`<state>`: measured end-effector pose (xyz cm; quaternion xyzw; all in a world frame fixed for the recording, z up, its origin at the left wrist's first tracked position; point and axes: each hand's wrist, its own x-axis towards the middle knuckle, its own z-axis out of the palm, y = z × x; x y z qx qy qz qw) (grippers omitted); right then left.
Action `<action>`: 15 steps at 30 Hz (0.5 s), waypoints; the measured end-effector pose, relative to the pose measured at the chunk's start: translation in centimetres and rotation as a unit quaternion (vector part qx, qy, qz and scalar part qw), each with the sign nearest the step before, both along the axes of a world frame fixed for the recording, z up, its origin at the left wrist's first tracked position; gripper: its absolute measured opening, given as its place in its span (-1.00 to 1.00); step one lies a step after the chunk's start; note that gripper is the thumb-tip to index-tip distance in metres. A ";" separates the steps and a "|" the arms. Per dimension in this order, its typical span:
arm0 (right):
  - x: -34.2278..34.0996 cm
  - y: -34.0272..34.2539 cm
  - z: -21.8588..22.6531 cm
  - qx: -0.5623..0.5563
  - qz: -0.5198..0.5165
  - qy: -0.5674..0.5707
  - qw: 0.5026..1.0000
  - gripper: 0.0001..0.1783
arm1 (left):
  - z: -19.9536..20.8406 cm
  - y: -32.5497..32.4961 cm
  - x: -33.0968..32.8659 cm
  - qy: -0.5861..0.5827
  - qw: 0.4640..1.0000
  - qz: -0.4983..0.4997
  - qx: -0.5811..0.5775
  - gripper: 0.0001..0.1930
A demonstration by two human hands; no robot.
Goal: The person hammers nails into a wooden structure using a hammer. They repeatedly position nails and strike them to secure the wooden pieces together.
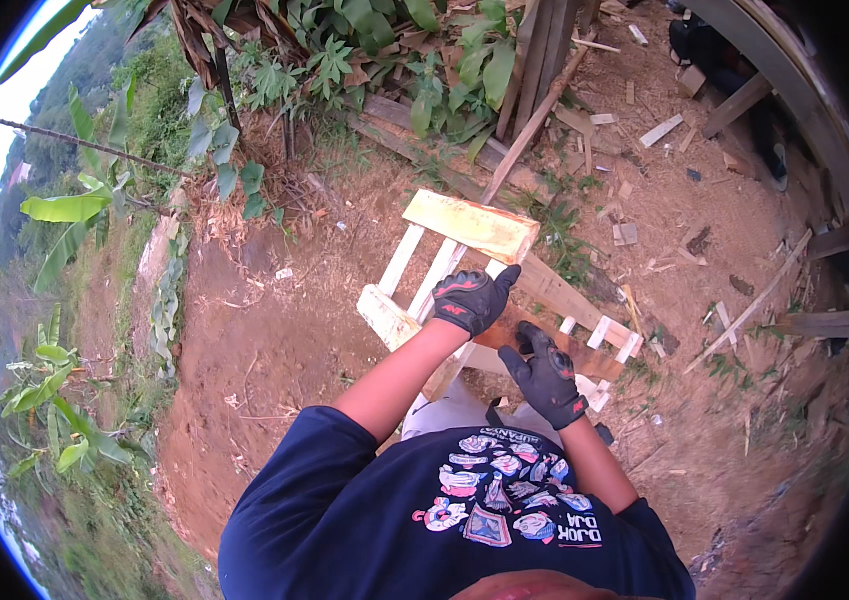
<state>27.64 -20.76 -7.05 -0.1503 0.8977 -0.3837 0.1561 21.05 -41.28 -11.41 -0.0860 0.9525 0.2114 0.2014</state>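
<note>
Both my hands wear black gloves with red marks. My left hand is closed on a slat of a pale wooden frame, whose two wide rails are joined by narrow slats. The frame is tilted in front of my body. Lower and to the right, my right hand lies against a reddish-brown board with its thumb and fingers apart. Beyond this board runs a longer light board; short pale wood ends stick out near its right end. My gloves hide parts of the joints.
Wood offcuts and shavings litter the ground on the right. A long pole leans by wooden posts at the back. Thin wooden strips lie to the right. Leafy plants and a dirt slope are to the left and behind.
</note>
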 end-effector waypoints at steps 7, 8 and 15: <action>1.6 10.4 4.9 0.013 -0.158 0.099 0.982 -0.17 | 5.8 12.4 -6.0 0.005 0.995 -0.097 -0.023 -0.37; 2.5 11.2 5.4 0.035 -0.173 0.115 0.978 -0.14 | 7.0 13.7 -6.8 0.004 0.998 -0.058 -0.040 -0.32; 6.1 11.8 4.1 -0.007 -0.126 -0.055 0.990 0.17 | 8.8 13.4 -8.1 -0.011 0.999 0.005 0.039 -0.02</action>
